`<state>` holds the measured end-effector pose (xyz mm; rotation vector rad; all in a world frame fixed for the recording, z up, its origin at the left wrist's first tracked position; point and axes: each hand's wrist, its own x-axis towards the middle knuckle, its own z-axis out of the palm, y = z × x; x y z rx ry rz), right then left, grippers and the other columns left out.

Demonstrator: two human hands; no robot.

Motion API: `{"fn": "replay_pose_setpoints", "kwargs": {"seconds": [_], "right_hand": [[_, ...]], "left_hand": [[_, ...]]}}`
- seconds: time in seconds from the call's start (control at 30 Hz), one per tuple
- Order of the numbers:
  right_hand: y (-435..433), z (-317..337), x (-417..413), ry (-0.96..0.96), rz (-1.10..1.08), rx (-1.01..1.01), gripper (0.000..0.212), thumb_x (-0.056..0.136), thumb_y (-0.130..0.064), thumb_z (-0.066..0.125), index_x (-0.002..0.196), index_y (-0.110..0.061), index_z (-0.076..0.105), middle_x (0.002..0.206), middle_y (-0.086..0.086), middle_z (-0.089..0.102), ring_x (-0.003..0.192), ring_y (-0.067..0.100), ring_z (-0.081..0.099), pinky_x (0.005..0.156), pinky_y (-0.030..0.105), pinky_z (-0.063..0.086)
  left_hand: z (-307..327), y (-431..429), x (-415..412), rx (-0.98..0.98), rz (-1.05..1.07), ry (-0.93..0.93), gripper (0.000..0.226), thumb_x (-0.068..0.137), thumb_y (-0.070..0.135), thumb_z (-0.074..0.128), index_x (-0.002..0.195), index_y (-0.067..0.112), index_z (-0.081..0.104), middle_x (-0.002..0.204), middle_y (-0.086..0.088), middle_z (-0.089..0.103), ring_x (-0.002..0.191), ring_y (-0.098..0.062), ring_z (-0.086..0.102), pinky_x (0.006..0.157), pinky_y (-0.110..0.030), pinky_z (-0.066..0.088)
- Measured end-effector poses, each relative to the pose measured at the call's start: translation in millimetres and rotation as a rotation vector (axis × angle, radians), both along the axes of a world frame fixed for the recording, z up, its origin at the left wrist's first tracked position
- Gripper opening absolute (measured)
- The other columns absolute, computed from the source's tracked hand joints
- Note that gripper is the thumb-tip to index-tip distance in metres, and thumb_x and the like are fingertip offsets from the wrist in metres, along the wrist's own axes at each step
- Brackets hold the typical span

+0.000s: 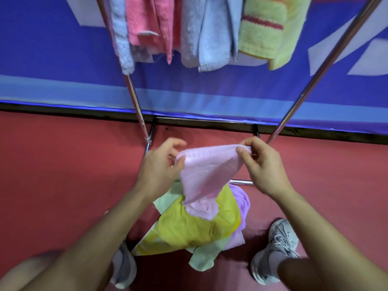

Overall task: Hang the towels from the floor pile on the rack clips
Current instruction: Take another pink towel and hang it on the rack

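A light pink towel (206, 175) is stretched between my two hands above the floor pile. My left hand (160, 166) pinches its left top corner and my right hand (262, 164) pinches its right top corner. The towel's lower end droops onto the pile (195, 227), where a yellow towel lies on top of pale green and lilac ones. Several towels hang higher up on the rack: a pink one (151, 24), a light blue one (210, 34) and a yellow-green striped one (270, 32). The clips are out of view.
The rack's chrome legs (134, 97) slant down on the left and right, joined by base bars on the red floor (63, 175). A blue banner (52, 59) stands behind. My grey shoes (277, 250) flank the pile.
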<state>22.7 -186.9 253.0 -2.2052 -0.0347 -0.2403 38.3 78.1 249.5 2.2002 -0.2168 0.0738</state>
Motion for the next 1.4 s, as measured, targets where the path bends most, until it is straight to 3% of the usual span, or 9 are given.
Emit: {"fn": "replay_pose_setpoints", "kwargs": {"seconds": [0.13, 0.3, 0.43, 0.53, 0.77, 0.93, 1.2, 1.3, 1.4], "right_hand": [[3.0, 16.8, -13.2, -0.034, 0.019, -0.011, 0.006, 0.099, -0.022, 0.061, 0.092, -0.021, 0.061, 0.078, -0.006, 0.065, 0.068, 0.014, 0.057, 0.07, 0.037, 0.051], [0.6, 78.9, -14.3, -0.175, 0.07, -0.231, 0.008, 0.101, -0.03, 0.056, 0.102, -0.023, 0.06, 0.076, -0.014, 0.058, 0.07, 0.015, 0.054, 0.065, 0.035, 0.043], [-9.0, 136.1, -15.1, -0.237, 0.084, -0.428, 0.014, 0.103, -0.036, 0.049, 0.108, -0.025, 0.056, 0.087, -0.013, 0.057, 0.085, 0.024, 0.059, 0.067, 0.034, 0.037], [-12.7, 168.8, -16.9, -0.257, 0.09, -0.438, 0.012, 0.102, -0.037, 0.05, 0.106, -0.027, 0.056, 0.088, -0.01, 0.063, 0.085, 0.024, 0.059, 0.071, 0.038, 0.045], [-18.8, 239.0, -18.1, -0.259, 0.071, -0.31, 0.014, 0.1, -0.038, 0.056, 0.097, -0.026, 0.062, 0.079, -0.004, 0.066, 0.076, 0.02, 0.061, 0.073, 0.044, 0.052], [-22.9, 275.8, -24.9, -0.188, 0.107, -0.254, 0.022, 0.097, -0.042, 0.063, 0.09, -0.021, 0.068, 0.078, 0.004, 0.068, 0.075, 0.024, 0.063, 0.073, 0.045, 0.053], [-13.1, 306.4, -24.3, -0.187, 0.036, -0.036, 0.021, 0.094, -0.039, 0.068, 0.086, -0.019, 0.068, 0.074, 0.005, 0.069, 0.068, 0.025, 0.068, 0.072, 0.046, 0.059], [-5.8, 308.7, -26.4, -0.16, 0.002, -0.008, 0.021, 0.093, -0.035, 0.07, 0.086, -0.016, 0.069, 0.073, 0.007, 0.069, 0.06, 0.017, 0.065, 0.068, 0.042, 0.06], [-0.1, 306.1, -30.2, -0.094, -0.03, 0.187, 0.019, 0.092, -0.027, 0.072, 0.086, -0.009, 0.071, 0.08, 0.017, 0.069, 0.065, 0.017, 0.064, 0.063, 0.036, 0.063]], "left_hand": [[5.6, 0.0, -19.2, 0.015, 0.016, -0.055, 0.006, 0.086, 0.027, 0.068, 0.087, 0.024, 0.073, 0.07, 0.009, 0.069, 0.065, -0.007, 0.064, 0.066, -0.033, 0.054], [63.0, 0.3, -20.6, 0.008, 0.029, -0.105, 0.011, 0.09, 0.023, 0.074, 0.08, 0.028, 0.071, 0.061, 0.009, 0.061, 0.059, 0.0, 0.05, 0.059, -0.012, 0.036], [132.7, 5.8, -23.3, -0.014, -0.227, 0.031, 0.01, 0.075, 0.022, 0.088, 0.08, 0.026, 0.08, 0.066, 0.005, 0.073, 0.058, 0.002, 0.052, 0.06, -0.021, 0.044], [169.3, 9.1, -24.1, 0.158, -0.272, -0.078, 0.007, 0.078, 0.022, 0.085, 0.081, 0.025, 0.08, 0.066, 0.009, 0.072, 0.053, 0.002, 0.052, 0.057, -0.017, 0.041], [233.6, 2.3, -11.2, 0.103, -0.06, -0.315, 0.008, 0.093, 0.025, 0.069, 0.085, 0.022, 0.071, 0.076, 0.007, 0.071, 0.071, -0.005, 0.059, 0.068, -0.014, 0.042], [256.1, -7.0, -10.2, -0.176, 0.016, -0.214, 0.017, 0.096, 0.027, 0.066, 0.087, 0.013, 0.071, 0.074, -0.013, 0.072, 0.066, -0.012, 0.052, 0.066, -0.03, 0.042], [284.5, -16.9, -7.0, -0.379, 0.136, -0.15, 0.032, 0.093, 0.036, 0.066, 0.078, 0.008, 0.068, 0.058, -0.002, 0.049, 0.061, -0.016, 0.04, 0.063, -0.034, 0.037], [295.4, -17.3, -8.2, -0.449, 0.19, -0.086, 0.029, 0.087, 0.043, 0.071, 0.068, 0.021, 0.075, 0.056, 0.006, 0.054, 0.063, -0.016, 0.047, 0.065, -0.041, 0.051], [296.2, -15.4, -9.5, -0.507, 0.195, -0.023, 0.038, 0.071, 0.056, 0.076, 0.072, 0.018, 0.08, 0.073, -0.01, 0.069, 0.073, -0.019, 0.057, 0.079, -0.052, 0.058]]}}
